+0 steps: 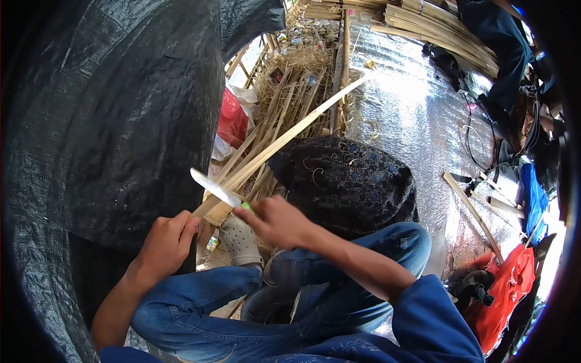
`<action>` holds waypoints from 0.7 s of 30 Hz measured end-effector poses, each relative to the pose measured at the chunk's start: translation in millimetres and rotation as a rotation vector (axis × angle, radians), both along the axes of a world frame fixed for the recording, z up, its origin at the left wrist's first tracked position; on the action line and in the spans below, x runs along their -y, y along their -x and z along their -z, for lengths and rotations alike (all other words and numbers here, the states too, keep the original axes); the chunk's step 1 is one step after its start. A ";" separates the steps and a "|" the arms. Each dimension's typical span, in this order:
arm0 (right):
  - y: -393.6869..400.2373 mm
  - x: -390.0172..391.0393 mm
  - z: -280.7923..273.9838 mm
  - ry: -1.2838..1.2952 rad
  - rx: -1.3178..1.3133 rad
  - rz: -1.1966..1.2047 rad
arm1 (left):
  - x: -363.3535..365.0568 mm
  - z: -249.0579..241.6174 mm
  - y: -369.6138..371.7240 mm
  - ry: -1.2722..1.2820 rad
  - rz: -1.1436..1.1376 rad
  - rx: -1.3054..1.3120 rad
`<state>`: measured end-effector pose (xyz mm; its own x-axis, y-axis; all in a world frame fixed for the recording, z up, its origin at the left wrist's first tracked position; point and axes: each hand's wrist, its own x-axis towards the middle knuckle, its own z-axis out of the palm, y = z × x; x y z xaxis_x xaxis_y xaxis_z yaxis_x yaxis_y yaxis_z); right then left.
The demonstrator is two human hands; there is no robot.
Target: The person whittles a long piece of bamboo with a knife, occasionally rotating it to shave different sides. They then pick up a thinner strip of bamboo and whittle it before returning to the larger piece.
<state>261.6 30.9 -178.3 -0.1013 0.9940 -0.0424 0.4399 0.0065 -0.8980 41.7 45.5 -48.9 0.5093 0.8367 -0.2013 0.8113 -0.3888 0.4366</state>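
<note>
A long pale bamboo strip [290, 134] runs from my lap up toward the far right. My left hand [166, 243] is closed around its near end. In my right hand [277, 222] is a knife [213, 186] with a green handle, gripped in a fist. Its blade lies across the strip, a short way beyond my left hand, and points to the left. A small block of wood [218, 213] shows under the strip near the blade. Just below it is my foot in a beige clog [242, 241].
Bamboo strips [284, 106] and shavings [305, 57] litter the floor ahead. A dark patterned cloth bundle [351, 181] sits right of the strip. Black tarpaulin [133, 121] hangs on the left. Silver foil sheeting [405, 115], a red bag [505, 296] and another person's leg [511, 54] are on the right.
</note>
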 end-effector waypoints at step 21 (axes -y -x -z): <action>-85.5 -33.5 19.0 0.243 -0.083 0.330 | 7.9 -1.1 15.6 0.006 0.009 -0.025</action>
